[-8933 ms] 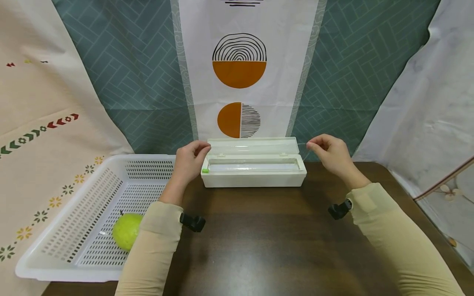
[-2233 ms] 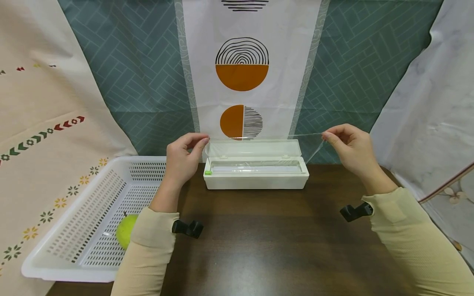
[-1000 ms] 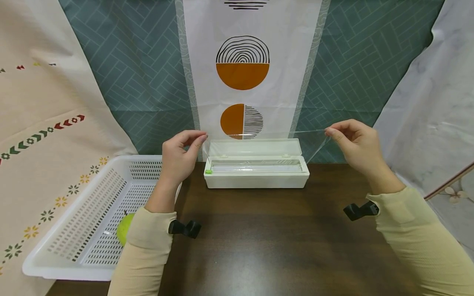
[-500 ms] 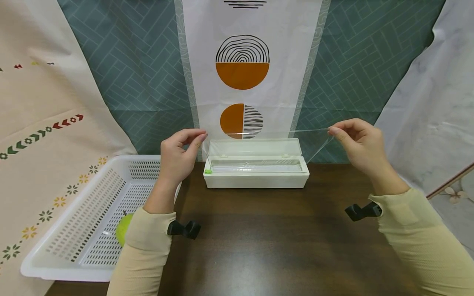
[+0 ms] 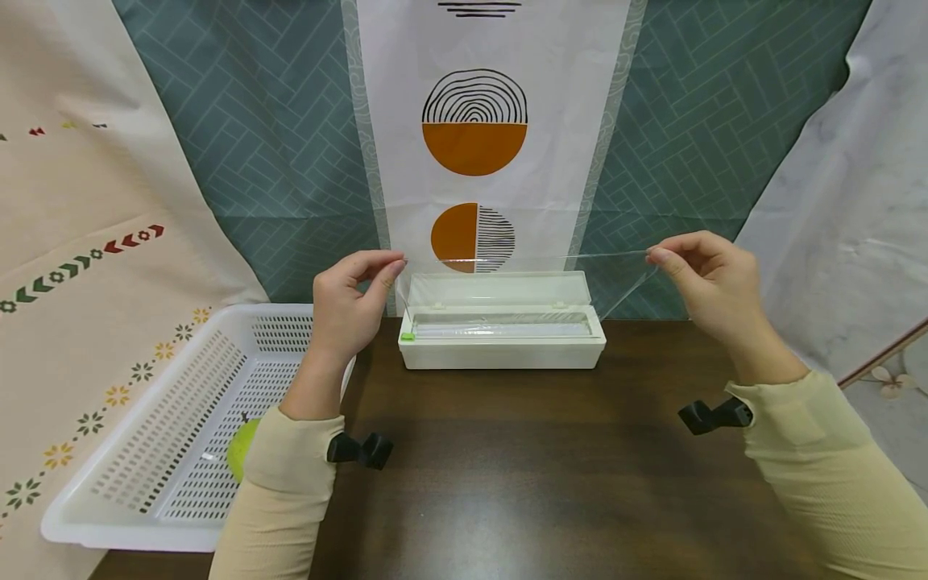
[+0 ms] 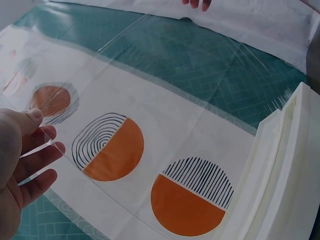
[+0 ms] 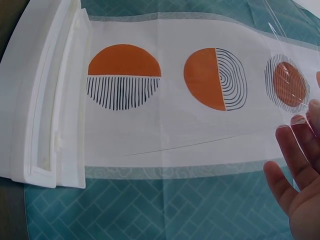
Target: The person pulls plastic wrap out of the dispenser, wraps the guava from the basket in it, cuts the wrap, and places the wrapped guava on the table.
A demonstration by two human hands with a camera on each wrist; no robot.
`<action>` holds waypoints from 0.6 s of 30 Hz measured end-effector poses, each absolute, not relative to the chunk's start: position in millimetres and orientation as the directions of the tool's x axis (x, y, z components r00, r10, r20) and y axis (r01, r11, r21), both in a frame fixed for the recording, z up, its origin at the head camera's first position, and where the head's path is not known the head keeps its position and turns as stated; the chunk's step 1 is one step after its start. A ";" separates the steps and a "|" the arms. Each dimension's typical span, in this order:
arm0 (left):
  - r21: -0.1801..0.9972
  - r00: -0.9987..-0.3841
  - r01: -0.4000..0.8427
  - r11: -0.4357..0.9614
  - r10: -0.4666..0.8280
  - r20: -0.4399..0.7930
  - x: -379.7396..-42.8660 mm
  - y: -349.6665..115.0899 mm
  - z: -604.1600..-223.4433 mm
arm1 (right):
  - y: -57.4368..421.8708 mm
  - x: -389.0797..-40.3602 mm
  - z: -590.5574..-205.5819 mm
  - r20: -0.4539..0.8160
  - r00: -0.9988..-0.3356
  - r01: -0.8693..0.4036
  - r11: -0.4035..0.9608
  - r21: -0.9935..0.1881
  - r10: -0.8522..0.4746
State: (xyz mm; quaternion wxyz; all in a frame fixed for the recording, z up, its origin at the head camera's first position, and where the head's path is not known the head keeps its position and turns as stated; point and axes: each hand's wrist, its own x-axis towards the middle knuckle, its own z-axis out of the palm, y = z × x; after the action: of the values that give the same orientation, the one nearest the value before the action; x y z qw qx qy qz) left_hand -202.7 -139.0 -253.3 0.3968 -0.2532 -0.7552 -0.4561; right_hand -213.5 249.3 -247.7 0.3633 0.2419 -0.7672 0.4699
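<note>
A white cling film dispenser (image 5: 502, 354) stands at the far side of the table with its lid raised and a small green slider (image 5: 408, 336) at its left front corner. From it a sheet of clear cling film (image 5: 627, 292) rises, stretched between both hands. My left hand (image 5: 348, 306) pinches the film's left corner between thumb and index finger, above and left of the box. At the right corner, higher and farther out, my right hand (image 5: 721, 286) pinches it the same way. In the left wrist view the other fingers (image 6: 37, 185) are spread loosely behind the film.
A white slotted basket (image 5: 130, 538) sits at the left, partly behind the left forearm. Inside lies a green fruit (image 5: 239, 451) with a thin dark stem, half hidden by the sleeve. A patterned cloth (image 5: 290, 121) hangs right behind the dispenser, over the table (image 5: 507, 483).
Since the earliest frame both hands have risen and moved apart, drawing film up out of the dispenser. In the last second the right hand has shifted slightly farther right; the dispenser stays put.
</note>
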 end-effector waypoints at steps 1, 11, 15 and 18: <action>0.486 -0.554 0.746 0.455 0.020 0.832 -202.4 -138.8 -253.0 | 249.5 -213.4 -247.7 0.785 -0.619 -0.714 0.436 -0.547 -0.029; 0.482 -0.546 0.754 0.447 0.018 0.838 -200.0 -138.7 -250.9 | 250.6 -209.9 -245.2 0.779 -0.627 -0.700 0.453 -0.552 -0.019; 0.482 -0.543 0.758 0.440 0.015 0.840 -199.4 -138.9 -250.3 | 250.6 -209.1 -244.6 0.786 -0.618 -0.713 0.439 -0.547 -0.023; 0.483 -0.542 0.759 0.436 0.014 0.840 -199.2 -139.0 -249.9 | 250.3 -208.5 -243.8 0.797 -0.603 -0.732 0.417 -0.539 -0.029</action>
State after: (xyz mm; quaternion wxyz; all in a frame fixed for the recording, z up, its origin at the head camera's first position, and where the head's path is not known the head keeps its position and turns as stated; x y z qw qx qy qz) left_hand -199.2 -139.0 -249.9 0.4021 -0.2590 -0.7460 -0.4634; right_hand -208.5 250.3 -243.8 0.3679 0.2511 -0.7570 0.4780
